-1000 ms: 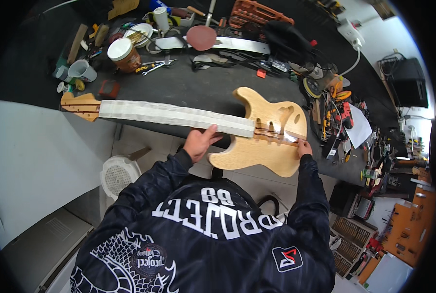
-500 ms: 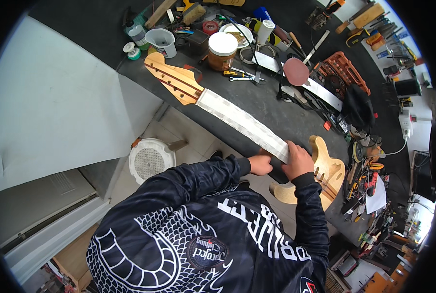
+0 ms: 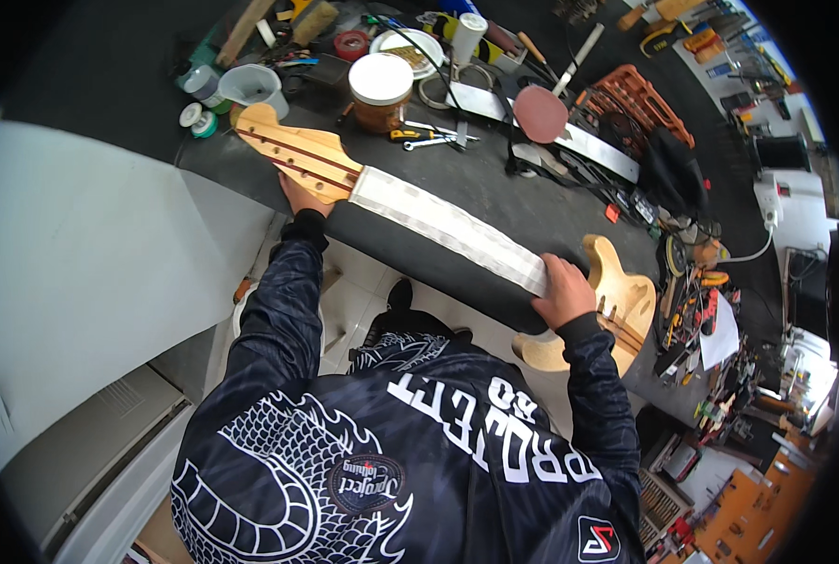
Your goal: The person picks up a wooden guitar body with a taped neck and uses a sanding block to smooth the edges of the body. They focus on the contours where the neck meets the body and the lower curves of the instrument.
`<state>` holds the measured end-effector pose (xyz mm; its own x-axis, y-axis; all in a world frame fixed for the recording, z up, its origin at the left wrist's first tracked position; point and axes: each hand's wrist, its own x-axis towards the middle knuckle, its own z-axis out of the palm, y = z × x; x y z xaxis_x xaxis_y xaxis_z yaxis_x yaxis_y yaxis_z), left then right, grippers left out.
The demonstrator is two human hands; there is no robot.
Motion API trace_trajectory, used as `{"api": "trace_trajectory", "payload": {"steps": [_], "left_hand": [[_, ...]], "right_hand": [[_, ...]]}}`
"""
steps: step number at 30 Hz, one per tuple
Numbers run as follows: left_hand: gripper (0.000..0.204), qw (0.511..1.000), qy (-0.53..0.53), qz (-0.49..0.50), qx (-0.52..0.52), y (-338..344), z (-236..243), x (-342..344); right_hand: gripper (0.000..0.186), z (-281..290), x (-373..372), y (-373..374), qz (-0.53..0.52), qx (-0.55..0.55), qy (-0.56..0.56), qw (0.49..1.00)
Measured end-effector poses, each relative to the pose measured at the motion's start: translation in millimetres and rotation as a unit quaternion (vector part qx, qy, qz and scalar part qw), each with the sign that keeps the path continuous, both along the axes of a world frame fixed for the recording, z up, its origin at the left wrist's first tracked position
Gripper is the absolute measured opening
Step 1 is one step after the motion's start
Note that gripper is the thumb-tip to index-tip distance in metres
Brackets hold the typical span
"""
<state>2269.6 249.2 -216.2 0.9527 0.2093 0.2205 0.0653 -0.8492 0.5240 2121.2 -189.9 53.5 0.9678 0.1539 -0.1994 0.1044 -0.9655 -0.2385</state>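
Note:
A bare-wood electric guitar (image 3: 626, 293) lies slantwise across the front of the bench, its body at the right and its headstock (image 3: 292, 153) at the left. Whitish covering, like masking tape, runs along the fingerboard (image 3: 447, 226). Dark stripes and several peg holes show on the headstock. My left hand (image 3: 305, 195) grips the headstock's near edge from below, and most of its fingers are hidden under the wood. Where the neck meets the body, my right hand (image 3: 567, 289) is closed over the neck, fingers on the covered face.
Behind the neck stand a white-lidded jar (image 3: 380, 89) and a grey plastic jug (image 3: 254, 87). Wrenches (image 3: 433, 141), a round sanding disc (image 3: 540, 114) and an orange tool case (image 3: 637, 108) lie farther back. Tools crowd the right side. A white stool (image 3: 243, 305) is partly behind my left sleeve.
My left hand has gone from beneath the neck near the body, leftward to the headstock. My right hand stays at the neck's body end. The whole view has shifted slightly.

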Motion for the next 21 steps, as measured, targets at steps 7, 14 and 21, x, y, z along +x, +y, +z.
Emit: {"api": "trace_trajectory", "payload": {"steps": [7,14,21], "left_hand": [[0.073,0.996,0.018,-0.043,-0.071,-118,85,-72],[0.086,0.997,-0.016,-0.068,-0.043,-158,75,-91],[0.083,0.996,0.059,0.040,0.047,-172,99,-91]], "right_hand": [[0.057,-21,2,-2,-0.020,-0.014,0.027,0.999],[0.054,-73,14,6,-0.019,-0.030,0.034,0.999],[0.033,-99,14,9,-0.063,-0.040,0.013,0.997]]}}
